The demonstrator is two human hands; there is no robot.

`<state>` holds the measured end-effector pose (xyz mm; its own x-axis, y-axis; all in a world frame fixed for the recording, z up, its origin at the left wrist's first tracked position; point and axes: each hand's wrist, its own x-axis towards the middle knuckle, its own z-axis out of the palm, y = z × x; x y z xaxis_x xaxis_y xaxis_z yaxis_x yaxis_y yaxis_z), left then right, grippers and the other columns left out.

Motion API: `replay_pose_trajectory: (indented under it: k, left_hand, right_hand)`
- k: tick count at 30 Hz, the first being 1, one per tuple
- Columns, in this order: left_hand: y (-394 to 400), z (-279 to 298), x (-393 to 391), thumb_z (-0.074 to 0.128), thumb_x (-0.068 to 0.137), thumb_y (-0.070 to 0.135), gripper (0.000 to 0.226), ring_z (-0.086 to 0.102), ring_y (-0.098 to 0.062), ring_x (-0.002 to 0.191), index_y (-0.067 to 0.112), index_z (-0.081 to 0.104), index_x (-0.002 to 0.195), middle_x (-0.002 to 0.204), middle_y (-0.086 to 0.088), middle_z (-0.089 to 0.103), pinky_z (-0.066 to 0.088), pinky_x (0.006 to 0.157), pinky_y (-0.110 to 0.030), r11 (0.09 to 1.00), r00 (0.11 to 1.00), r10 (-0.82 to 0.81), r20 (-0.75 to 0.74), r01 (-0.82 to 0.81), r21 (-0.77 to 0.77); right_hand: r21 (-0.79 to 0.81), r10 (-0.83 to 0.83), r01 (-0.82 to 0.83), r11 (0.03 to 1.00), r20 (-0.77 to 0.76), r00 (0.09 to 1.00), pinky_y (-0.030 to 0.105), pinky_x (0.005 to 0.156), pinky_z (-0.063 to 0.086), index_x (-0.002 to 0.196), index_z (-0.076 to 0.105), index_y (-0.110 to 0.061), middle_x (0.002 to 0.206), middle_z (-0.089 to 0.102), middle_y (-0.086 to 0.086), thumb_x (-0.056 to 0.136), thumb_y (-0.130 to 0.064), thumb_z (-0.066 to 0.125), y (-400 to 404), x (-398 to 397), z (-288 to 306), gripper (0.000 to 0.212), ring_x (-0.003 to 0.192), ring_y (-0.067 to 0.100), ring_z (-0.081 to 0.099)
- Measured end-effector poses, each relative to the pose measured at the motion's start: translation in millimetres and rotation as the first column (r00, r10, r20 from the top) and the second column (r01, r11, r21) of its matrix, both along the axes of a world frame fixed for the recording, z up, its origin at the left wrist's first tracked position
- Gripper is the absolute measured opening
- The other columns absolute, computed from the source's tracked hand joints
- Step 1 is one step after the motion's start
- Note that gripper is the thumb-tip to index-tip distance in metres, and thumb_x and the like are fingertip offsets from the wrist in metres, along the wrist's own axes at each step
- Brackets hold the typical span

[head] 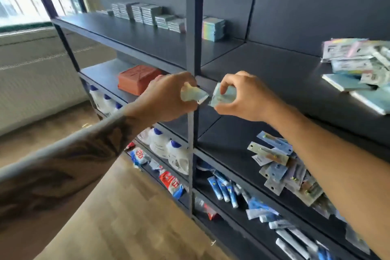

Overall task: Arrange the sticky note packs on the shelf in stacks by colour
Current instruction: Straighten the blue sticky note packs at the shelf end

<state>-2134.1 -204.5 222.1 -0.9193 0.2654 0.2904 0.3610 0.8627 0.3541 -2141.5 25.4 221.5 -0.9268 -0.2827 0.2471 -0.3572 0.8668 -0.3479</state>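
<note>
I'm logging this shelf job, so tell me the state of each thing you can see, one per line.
Left hand: grips a pale sticky note pack.
Right hand: grips a blue-green pack.
Neat stacks: standing in a row on the top shelf.
Pastel stack: upright, right of the post.
Loose packs: unsorted heap at far right.
Orange box: closed, on the second shelf.

Shop interior, dark display shelving [193, 34] stocked with packaged stationery [274, 160], detergent bottles [160, 141], tubes [221, 190]
</note>
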Motion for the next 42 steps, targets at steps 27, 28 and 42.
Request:
replay_pose_trajectory:
  k: [27,28,42]
  left_hand:
    - [-394.6,-25.0,-195.4,0.074,0.089,0.034,0.052,0.061,-0.03,0.104,0.032,0.051,0.136,0.126,-0.006,0.065,0.055,0.089,-0.048,0.976,0.992,0.121,0.035,-0.125,0.176]
    - [-392.7,-21.8,-206.5,0.074,0.09,0.034,0.052,0.061,-0.031,0.104,0.031,0.052,0.136,0.126,-0.006,0.065,0.054,0.09,-0.049,0.978,0.994,0.108,0.027,-0.111,0.178]
    - [-303.3,34.5,-409.2,0.071,0.086,0.044,0.048,0.059,-0.023,0.095,0.033,0.058,0.131,0.115,0.003,0.063,0.044,0.07,-0.031,0.987,0.995,-0.093,-0.025,0.095,0.128]
  right_hand:
    - [0.003,-0.006,0.006,1.0,-0.066,0.998,0.036,0.085,0.049,0.094,0.062,-0.035,0.108,0.055,-0.003,0.07,-0.048,0.08,-375.7,-221.3,13.5,0.033,0.102,0.02,0.055]
    - [-0.006,-0.013,0.012,1.0,-0.072,0.997,0.034,0.083,0.047,0.094,0.063,-0.034,0.108,0.054,-0.003,0.07,-0.048,0.08,-375.6,-232.9,15.5,0.033,0.101,0.02,0.055]
    - [-0.066,-0.232,0.227,0.972,-0.1,0.967,0.034,0.088,0.044,0.099,0.064,-0.032,0.122,0.057,-0.001,0.074,-0.043,0.079,-299.7,-371.0,45.5,0.031,0.114,0.02,0.054]
